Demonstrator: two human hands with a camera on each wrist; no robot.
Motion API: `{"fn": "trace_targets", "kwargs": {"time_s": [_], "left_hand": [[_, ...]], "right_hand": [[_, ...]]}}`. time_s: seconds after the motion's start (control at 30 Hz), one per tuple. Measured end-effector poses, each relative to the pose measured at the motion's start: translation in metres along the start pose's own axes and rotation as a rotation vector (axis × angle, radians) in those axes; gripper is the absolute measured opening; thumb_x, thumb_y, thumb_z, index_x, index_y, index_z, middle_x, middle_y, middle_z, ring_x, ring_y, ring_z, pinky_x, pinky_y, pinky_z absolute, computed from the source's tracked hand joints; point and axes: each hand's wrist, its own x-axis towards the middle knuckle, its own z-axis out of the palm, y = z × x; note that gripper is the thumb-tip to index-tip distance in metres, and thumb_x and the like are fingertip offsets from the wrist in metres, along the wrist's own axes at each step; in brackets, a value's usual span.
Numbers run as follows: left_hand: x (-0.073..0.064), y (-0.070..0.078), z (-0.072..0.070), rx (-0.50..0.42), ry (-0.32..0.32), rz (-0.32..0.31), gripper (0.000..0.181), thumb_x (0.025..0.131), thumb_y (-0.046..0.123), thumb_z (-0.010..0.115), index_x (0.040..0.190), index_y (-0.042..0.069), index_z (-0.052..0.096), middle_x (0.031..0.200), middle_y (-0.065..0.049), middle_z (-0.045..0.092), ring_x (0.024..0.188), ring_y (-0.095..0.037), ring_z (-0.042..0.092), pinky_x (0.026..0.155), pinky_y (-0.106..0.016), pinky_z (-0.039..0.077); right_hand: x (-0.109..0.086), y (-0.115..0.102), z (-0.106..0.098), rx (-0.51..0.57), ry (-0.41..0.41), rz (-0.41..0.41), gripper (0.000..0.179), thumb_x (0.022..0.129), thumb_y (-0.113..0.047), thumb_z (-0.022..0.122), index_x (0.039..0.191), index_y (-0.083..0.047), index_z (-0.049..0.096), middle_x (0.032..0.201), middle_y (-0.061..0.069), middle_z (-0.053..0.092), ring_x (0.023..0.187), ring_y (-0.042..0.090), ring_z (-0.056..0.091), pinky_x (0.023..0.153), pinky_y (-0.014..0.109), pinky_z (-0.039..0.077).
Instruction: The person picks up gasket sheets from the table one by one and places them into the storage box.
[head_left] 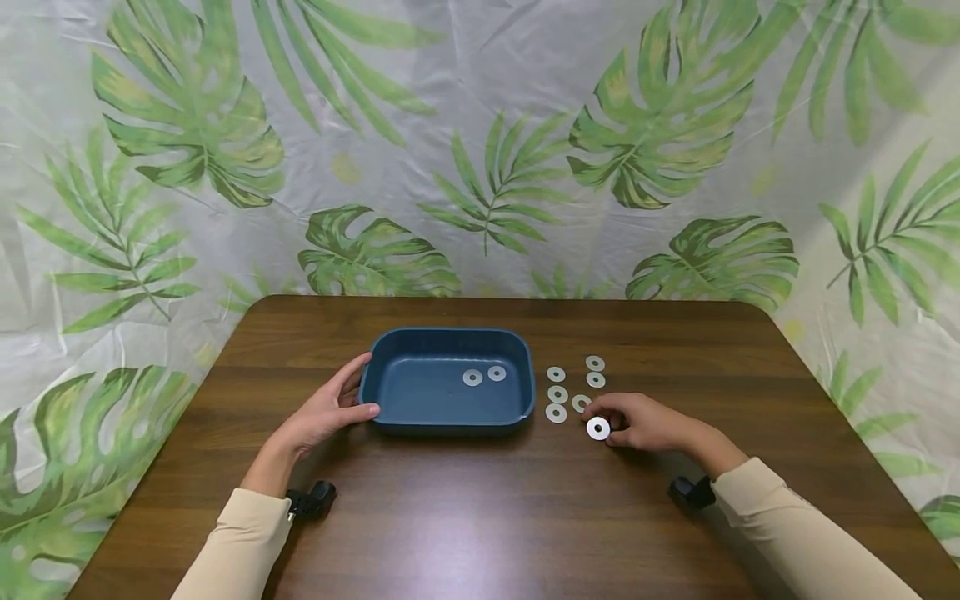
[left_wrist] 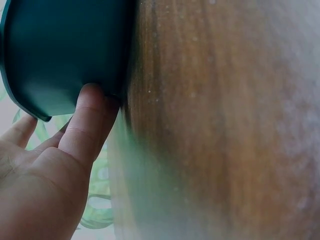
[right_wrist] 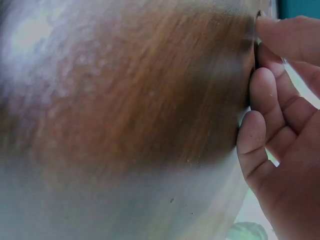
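Cream left sleeve [head_left: 237,542], matching right sleeve [head_left: 810,537], black left wrist camera [head_left: 322,497], black right wrist camera [head_left: 686,492]

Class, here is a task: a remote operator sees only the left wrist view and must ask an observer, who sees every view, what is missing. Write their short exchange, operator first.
Operator: My left wrist view shows the left hand touching the outside of a blue container. What lies inside it?
Observer: Two pale rings lie on its floor.
Operator: I have no sight of the right hand. What is it doing?
Observer: It pinches a single pale ring.
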Motion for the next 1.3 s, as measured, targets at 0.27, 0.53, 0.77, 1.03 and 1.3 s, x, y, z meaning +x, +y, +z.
{"fn": "trace_targets", "kwargs": {"time_s": [0.27, 0.53, 0.77, 1.03, 1.3], "left_hand": [[0.001, 0.0, -0.001, 0.003, -0.005, 0.006, 0.088, 0.095, 0.018, 0.066, 0.161, 0.016, 0.008, 0.166, -0.023, 0.009, 0.149, -0.049, 0.024, 0.116, -0.061, 0.029], [0.003, 0.002, -0.001, -0.01, 0.003, 0.002, 0.089, 0.095, 0.018, 0.067, 0.161, 0.017, 0.009, 0.166, -0.023, 0.011, 0.148, -0.049, 0.027, 0.116, -0.06, 0.03], [0.001, 0.001, -0.001, -0.008, -0.003, 0.001, 0.088, 0.095, 0.017, 0.066, 0.161, 0.016, 0.008, 0.166, -0.023, 0.01, 0.148, -0.049, 0.027, 0.115, -0.06, 0.031], [0.002, -0.001, -0.002, -0.004, 0.0, 0.005, 0.088, 0.095, 0.018, 0.067, 0.161, 0.017, 0.009, 0.167, -0.023, 0.009, 0.149, -0.049, 0.023, 0.116, -0.062, 0.028], [0.001, -0.002, -0.003, -0.01, 0.009, -0.006, 0.089, 0.094, 0.02, 0.068, 0.161, 0.019, 0.01, 0.167, -0.02, 0.009, 0.149, -0.048, 0.024, 0.116, -0.061, 0.029]], "right_hand": [[0.002, 0.0, -0.001, 0.003, -0.011, 0.004, 0.037, 0.083, -0.002, 0.073, 0.119, -0.011, 0.068, 0.106, 0.002, 0.068, 0.081, 0.004, 0.053, 0.07, 0.024, 0.047], [0.003, -0.003, -0.002, -0.032, -0.013, 0.011, 0.037, 0.083, 0.0, 0.072, 0.118, -0.012, 0.068, 0.109, 0.002, 0.068, 0.083, 0.005, 0.052, 0.071, 0.023, 0.045], [0.004, -0.003, 0.0, -0.036, 0.001, 0.015, 0.033, 0.084, -0.002, 0.072, 0.115, -0.012, 0.068, 0.103, -0.001, 0.067, 0.081, 0.005, 0.053, 0.07, 0.022, 0.046], [0.006, 0.0, 0.001, -0.025, 0.009, 0.026, 0.029, 0.085, -0.004, 0.073, 0.113, -0.01, 0.067, 0.095, -0.003, 0.066, 0.078, 0.001, 0.054, 0.069, 0.022, 0.048], [0.007, 0.0, -0.01, -0.005, 0.008, 0.049, 0.028, 0.088, -0.009, 0.071, 0.116, -0.009, 0.067, 0.094, -0.003, 0.065, 0.076, 0.0, 0.052, 0.067, 0.022, 0.047]]}}
